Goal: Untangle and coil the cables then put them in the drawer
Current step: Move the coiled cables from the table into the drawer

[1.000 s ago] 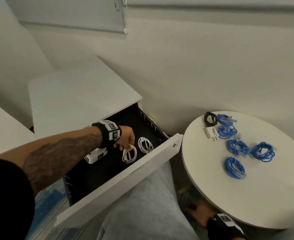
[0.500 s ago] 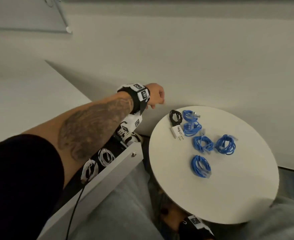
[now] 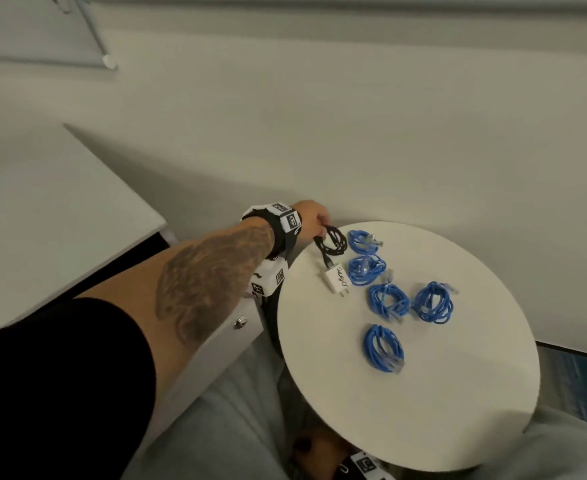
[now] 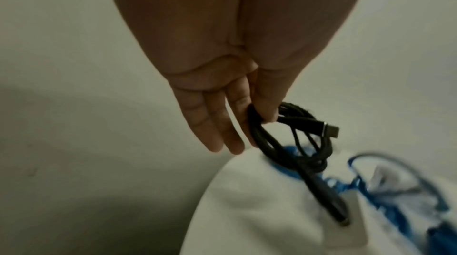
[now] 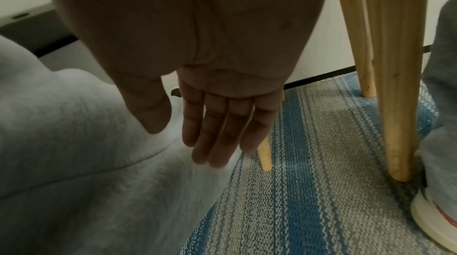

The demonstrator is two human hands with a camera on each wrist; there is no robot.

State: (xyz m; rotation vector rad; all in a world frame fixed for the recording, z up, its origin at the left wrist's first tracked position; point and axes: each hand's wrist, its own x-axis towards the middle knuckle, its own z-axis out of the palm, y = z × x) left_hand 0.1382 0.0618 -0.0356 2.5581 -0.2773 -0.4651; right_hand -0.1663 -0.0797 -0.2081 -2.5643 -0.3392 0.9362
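My left hand (image 3: 314, 220) reaches over the far left edge of the round white table (image 3: 423, 410) and pinches the coiled black cable (image 3: 333, 242) between thumb and forefinger. The left wrist view shows the same left hand (image 4: 257, 114) pinching the black cable (image 4: 291, 148), its other fingers straight. A white charger plug (image 3: 337, 280) lies at the cable's end. Several blue cable coils (image 3: 389, 301) lie on the table. The open drawer's white front (image 3: 236, 327) sits below my forearm; its inside is hidden. My right hand (image 5: 217, 132) hangs relaxed under the table, holding nothing.
A white cabinet top (image 3: 50, 216) stands to the left against the wall. Wooden table legs (image 5: 393, 83) and a striped carpet (image 5: 321, 181) are under the table. My grey-trousered legs (image 3: 216, 427) sit between the drawer and the table.
My left hand left the drawer, where it had set a white coil, swung right to the round table and took hold of the black cable. My view turned right with it.
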